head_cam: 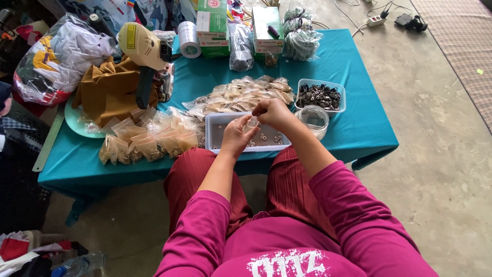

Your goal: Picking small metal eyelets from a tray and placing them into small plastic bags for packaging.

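Your fingers (254, 119) meet over the white tray (217, 134), and between them you pinch a small clear bag (251, 123). Your left hand (237, 137) holds it from below and to the left, thumb and forefinger closed narrow on its lower edge; your right hand (274, 113) comes down from above and to the right, fingertips drawn together at the bag's top, though whether they also grip a small part is too fine to tell. The bag stands roughly upright, its long axis running from the left hand up toward the right, so the opening faces the right hand, which is the nearer one to it. Directly beneath, the tray holds a scatter of small metal rings (266, 138). Just right of your right wrist sits a clear round cup (313, 119), and behind it a clear tub of dark metal pieces (320, 96). To your left lie filled little bags (148, 141) in a heap, with more (241, 95) beyond the tray, all on the teal-covered surface (353, 66).
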